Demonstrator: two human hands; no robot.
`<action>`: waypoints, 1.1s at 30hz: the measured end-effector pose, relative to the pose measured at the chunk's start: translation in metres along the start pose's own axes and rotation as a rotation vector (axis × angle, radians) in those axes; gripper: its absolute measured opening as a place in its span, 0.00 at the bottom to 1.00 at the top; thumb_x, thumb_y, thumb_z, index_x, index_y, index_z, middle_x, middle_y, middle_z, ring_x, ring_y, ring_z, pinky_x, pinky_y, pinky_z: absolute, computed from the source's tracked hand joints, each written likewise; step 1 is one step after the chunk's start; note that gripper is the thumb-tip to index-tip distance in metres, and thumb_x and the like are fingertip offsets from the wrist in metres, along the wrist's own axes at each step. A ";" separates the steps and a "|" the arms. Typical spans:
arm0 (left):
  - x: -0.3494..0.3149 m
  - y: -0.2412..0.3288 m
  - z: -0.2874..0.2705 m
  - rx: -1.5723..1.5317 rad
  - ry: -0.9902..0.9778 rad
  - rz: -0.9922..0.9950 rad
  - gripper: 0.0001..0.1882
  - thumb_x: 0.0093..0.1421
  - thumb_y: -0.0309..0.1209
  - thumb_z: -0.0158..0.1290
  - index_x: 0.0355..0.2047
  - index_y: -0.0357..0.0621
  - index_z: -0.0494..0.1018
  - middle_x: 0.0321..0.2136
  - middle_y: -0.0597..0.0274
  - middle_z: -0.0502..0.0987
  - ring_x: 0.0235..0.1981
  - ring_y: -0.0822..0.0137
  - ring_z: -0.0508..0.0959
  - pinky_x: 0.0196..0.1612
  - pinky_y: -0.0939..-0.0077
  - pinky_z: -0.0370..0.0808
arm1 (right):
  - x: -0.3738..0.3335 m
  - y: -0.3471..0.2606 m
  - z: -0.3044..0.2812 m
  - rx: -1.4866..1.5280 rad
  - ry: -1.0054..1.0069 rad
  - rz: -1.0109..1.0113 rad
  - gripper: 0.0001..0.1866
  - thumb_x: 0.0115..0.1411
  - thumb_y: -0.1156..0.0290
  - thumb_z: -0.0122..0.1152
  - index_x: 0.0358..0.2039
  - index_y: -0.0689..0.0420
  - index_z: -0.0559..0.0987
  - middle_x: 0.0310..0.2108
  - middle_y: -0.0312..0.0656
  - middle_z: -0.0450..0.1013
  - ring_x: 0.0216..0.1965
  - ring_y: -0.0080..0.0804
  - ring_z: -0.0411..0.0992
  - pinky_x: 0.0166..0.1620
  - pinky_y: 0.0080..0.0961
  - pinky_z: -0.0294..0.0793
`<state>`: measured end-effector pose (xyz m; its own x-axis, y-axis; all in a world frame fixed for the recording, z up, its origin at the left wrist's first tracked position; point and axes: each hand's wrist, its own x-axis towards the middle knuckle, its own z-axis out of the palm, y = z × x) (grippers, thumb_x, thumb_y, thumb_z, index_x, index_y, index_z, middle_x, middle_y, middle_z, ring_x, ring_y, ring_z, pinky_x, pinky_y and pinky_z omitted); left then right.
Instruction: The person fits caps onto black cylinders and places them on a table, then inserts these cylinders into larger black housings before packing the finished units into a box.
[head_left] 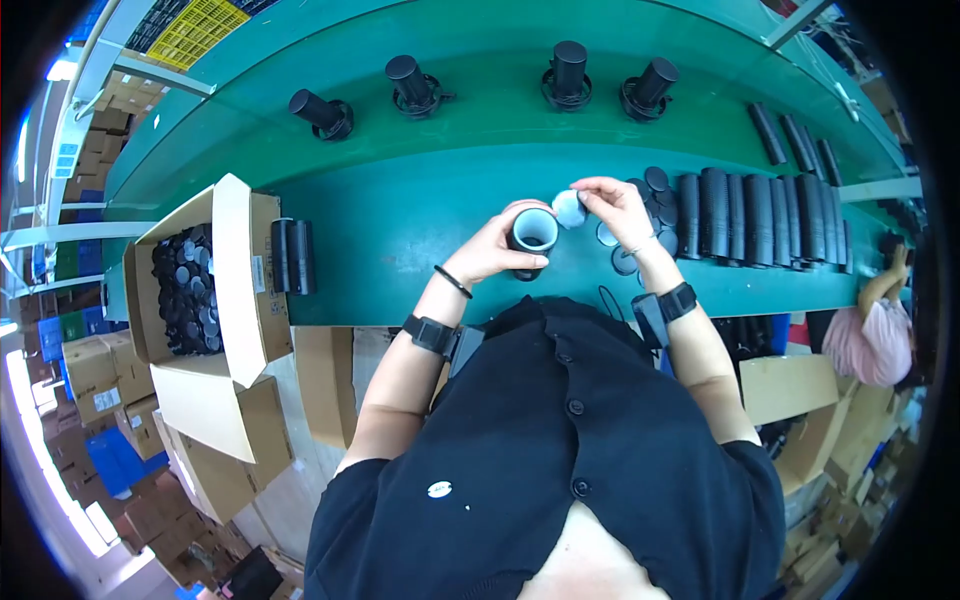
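Note:
My left hand is wrapped round a black cylindrical cup with a pale inside, its round mouth tilted up toward me. Just to the right, my right hand pinches a round disc with a whitish face by its edge. The disc is apart from the cup, close to its rim. Beside and below my right hand lies a loose group of round black lids, some showing pale faces.
Black cylinders lie in a row at the right on the green table. Several black capped cylinders stand in ring bases along the back. An open carton of discs stands left, near two black cylinders. Another person's arm shows far right.

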<state>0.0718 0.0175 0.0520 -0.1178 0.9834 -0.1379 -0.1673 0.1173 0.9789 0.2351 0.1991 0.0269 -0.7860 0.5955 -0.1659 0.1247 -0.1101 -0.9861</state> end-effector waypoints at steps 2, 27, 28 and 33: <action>0.005 0.001 -0.001 -0.145 -0.095 -0.064 0.32 0.44 0.23 0.65 0.51 0.44 0.69 0.44 0.68 0.72 0.46 0.73 0.70 0.51 0.77 0.67 | 0.000 -0.006 0.010 -0.050 -0.113 -0.010 0.09 0.60 0.74 0.57 0.40 0.62 0.80 0.32 0.34 0.77 0.36 0.17 0.72 0.41 0.15 0.70; 0.004 -0.052 -0.049 0.028 0.072 0.002 0.34 0.43 0.27 0.67 0.48 0.47 0.62 0.42 0.66 0.67 0.47 0.70 0.69 0.49 0.74 0.69 | 0.005 -0.034 0.046 -0.437 -0.732 0.054 0.45 0.43 0.69 0.73 0.62 0.45 0.62 0.35 0.38 0.75 0.35 0.27 0.73 0.37 0.24 0.72; 0.004 -0.052 -0.047 0.206 0.090 0.062 0.33 0.43 0.27 0.66 0.48 0.46 0.61 0.41 0.64 0.67 0.46 0.69 0.69 0.48 0.73 0.69 | 0.006 -0.034 0.048 -0.436 -0.738 0.056 0.45 0.43 0.69 0.73 0.62 0.45 0.62 0.35 0.38 0.75 0.35 0.27 0.73 0.37 0.24 0.72; -0.007 -0.038 -0.044 0.450 0.269 0.250 0.30 0.43 0.28 0.66 0.46 0.46 0.65 0.45 0.57 0.66 0.47 0.57 0.71 0.47 0.66 0.73 | 0.006 -0.029 0.052 -0.591 -0.729 -0.088 0.42 0.40 0.65 0.74 0.57 0.50 0.65 0.31 0.44 0.73 0.32 0.39 0.74 0.35 0.32 0.73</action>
<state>0.0356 0.0004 0.0089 -0.3545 0.9259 0.1301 0.3232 -0.0092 0.9463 0.1954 0.1649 0.0553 -0.9674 -0.0840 -0.2389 0.1768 0.4518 -0.8744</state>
